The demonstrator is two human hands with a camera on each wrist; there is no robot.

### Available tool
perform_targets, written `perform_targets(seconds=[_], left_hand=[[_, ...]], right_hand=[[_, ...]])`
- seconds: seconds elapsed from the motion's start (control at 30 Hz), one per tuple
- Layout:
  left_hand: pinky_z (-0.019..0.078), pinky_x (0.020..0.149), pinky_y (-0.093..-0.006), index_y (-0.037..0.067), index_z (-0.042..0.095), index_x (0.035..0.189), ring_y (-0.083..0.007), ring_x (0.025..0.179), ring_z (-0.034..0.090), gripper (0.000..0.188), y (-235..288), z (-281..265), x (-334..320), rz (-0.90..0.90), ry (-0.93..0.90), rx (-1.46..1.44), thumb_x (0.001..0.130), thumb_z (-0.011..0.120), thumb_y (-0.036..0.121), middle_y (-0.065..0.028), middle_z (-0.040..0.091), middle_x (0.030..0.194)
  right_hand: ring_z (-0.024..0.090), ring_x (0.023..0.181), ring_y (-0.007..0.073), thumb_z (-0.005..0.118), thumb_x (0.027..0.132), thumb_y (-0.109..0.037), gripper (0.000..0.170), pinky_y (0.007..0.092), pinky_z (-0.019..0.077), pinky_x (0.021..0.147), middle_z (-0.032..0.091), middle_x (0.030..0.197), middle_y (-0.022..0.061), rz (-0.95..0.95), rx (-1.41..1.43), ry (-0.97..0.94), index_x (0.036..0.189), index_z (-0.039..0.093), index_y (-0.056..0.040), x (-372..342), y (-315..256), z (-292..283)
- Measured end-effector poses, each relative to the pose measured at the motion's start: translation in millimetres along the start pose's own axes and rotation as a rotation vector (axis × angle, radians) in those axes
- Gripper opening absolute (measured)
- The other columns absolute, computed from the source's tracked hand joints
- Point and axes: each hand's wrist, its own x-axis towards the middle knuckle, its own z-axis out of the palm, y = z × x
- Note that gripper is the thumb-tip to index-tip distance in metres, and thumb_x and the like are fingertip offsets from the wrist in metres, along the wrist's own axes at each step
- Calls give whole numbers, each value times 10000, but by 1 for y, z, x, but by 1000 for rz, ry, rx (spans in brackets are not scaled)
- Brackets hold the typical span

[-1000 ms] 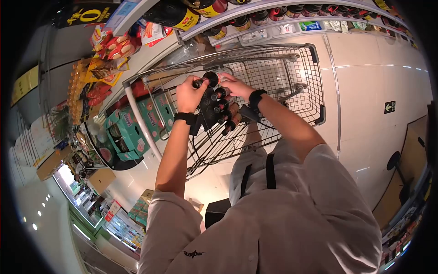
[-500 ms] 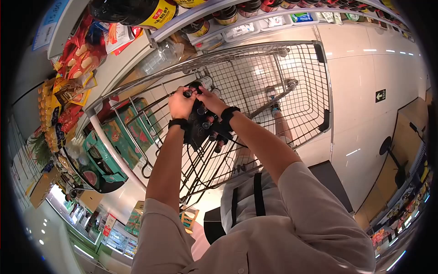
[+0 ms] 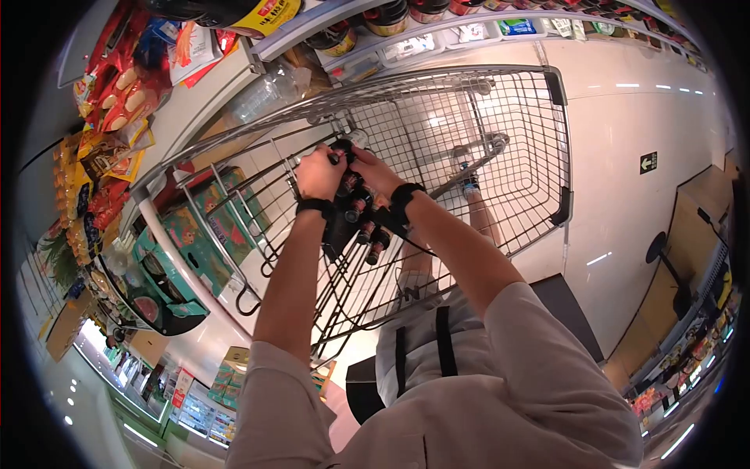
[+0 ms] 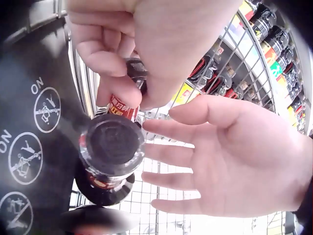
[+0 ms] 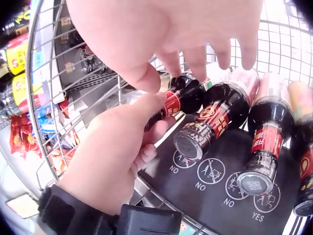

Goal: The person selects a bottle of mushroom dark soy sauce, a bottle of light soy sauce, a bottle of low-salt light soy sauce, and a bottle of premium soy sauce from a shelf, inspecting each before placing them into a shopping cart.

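Observation:
In the head view my left hand (image 3: 316, 173) and right hand (image 3: 375, 173) meet at a dark bottle (image 3: 341, 148) over the cart's child-seat area. Curled fingers of the left hand (image 5: 117, 137) grip one end of this bottle (image 5: 188, 93), with its red label partly showing. Above it, the right hand (image 5: 166, 24) reaches with extended fingers at its far part; exact contact is partly hidden. The left wrist view shows the right hand (image 4: 239, 161) palm-on, fingers spread beside the bottles. More dark bottles (image 5: 220, 110) with red labels lie side by side on a black panel (image 5: 210, 181).
The wire cart (image 3: 568, 148) surrounds the bottles, its handle (image 3: 183, 266) at the left. Shelves (image 3: 312, 27) with bottles and snack packets (image 3: 117, 102) run along the cart's far side. Green boxes (image 3: 168, 270) sit beyond the handle.
Both hands have drawn closer together around the bottle, the right coming leftward. The cart and shelves appear shifted left and larger in the head view.

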Motion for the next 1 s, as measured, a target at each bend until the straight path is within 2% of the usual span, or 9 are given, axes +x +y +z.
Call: perform_targets(seconds=[0.13,0.2,0.27,0.5,0.57,0.63,0.7,0.8,1.0], left_hand=[[540,726,-440,98,673,929,-362,804,670,352,2,1,1,-44,-5,8,752,711,400,-183,686,825],[539,733,-438,105,671,961,-359,811,671,370,1,0,-1,-60,-9,16,751,708,407,-184,687,832],[539,741,-436,111,669,993,-357,818,671,390,5,-8,-6,-60,-3,31,751,706,414,-185,688,838],[528,793,-388,46,691,976,-312,895,676,393,9,-66,-71,-157,103,-166,770,658,380,-160,700,930],[523,770,-386,58,697,953,-311,853,679,340,18,-94,-104,-184,197,-361,786,645,350,-138,705,874],[528,710,-373,93,705,887,-292,776,683,283,11,-110,-132,-219,340,-435,773,659,348,-123,695,789],[522,651,-289,43,687,874,-157,714,686,199,-16,-130,-151,-292,276,-902,848,608,224,-63,701,771],[498,626,-253,67,648,981,-128,774,671,208,-8,-229,-208,-325,403,-1176,926,519,220,-49,705,902],[447,630,-236,24,596,1012,-106,760,597,261,76,-451,-317,249,715,-1275,964,462,244,-74,664,913]], right_hand=[[582,976,147,545,871,-242,558,287,454,818,627,1100,75,111,-47,-37,1384,443,-48,-23,-31,-17],[591,994,151,532,898,-210,507,296,412,912,629,1124,51,129,-61,-68,1382,456,-82,-43,-47,-35],[562,994,97,561,867,-268,429,267,429,778,647,1038,-3,173,-125,102,1266,564,-114,-71,-68,-48],[579,1028,121,515,882,-273,390,328,407,862,667,1117,24,97,-72,143,1226,594,-108,-177,-140,-96],[587,1091,123,429,938,-240,368,292,393,913,666,1132,48,59,-110,98,1252,571,-112,-208,-169,-106],[631,974,130,415,924,-149,339,253,456,797,677,1088,82,-39,-82,99,1207,591,-86,-232,-199,-117],[644,876,135,424,923,-106,306,235,474,727,688,1026,92,-198,-146,23,1166,604,-63,-237,-242,-131],[642,804,132,424,947,-111,266,233,476,698,697,971,88,-427,-381,-26,1122,614,-48,-270,-344,-153],[619,812,90,436,974,-140,252,217,473,702,688,999,64,-889,-578,-183,1131,602,-34,-364,-559,-100]])
